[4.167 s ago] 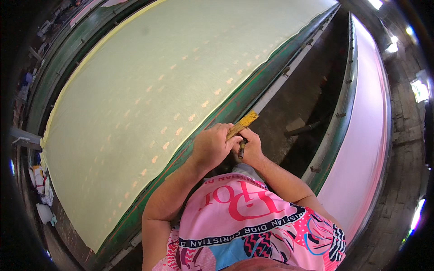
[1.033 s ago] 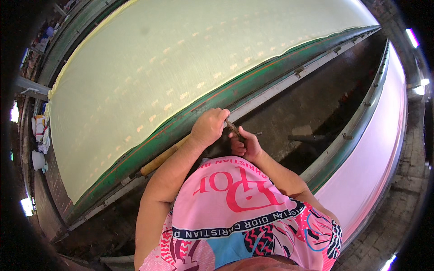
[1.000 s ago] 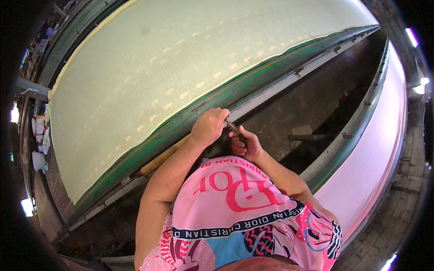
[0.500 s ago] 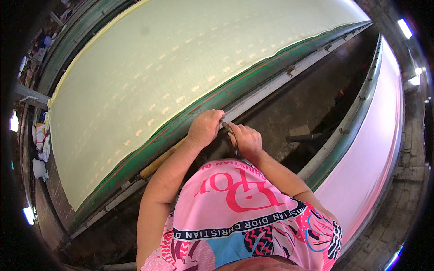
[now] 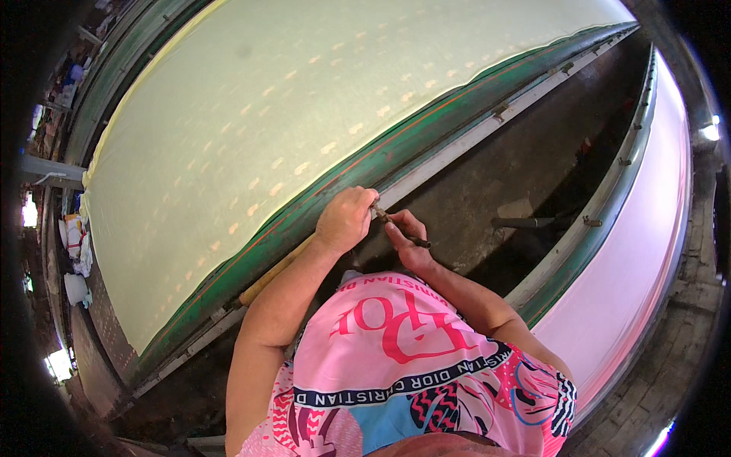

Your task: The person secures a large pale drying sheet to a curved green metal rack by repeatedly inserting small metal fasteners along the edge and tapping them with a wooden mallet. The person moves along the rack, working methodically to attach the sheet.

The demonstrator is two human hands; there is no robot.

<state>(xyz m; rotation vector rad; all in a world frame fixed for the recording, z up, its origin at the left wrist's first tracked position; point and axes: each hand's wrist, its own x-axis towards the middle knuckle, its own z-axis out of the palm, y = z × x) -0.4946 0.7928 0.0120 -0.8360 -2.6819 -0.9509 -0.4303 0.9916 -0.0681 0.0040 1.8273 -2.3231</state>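
My left hand is closed at the pale metal rail that runs along the near edge of a long table. Its fingertips pinch at a small fitting on the rail, which they mostly hide. Just to the right, my right hand is closed round a slim metal tool with a dark handle. The tool's head meets the spot where my left fingertips are; its exact kind is too small to make out. The handle's end pokes out to the right past my fingers.
Pale yellow-green cloth with rows of small light marks covers the green-edged table. A wooden roller-like bar lies under my left forearm. Across a dark aisle stands another table with pink cloth. Metal fittings stud the rail.
The tool's handle has swung from pointing down toward my shirt to pointing out right, my right hand turning with it. My left hand stays at the rail. The view has shifted slightly.
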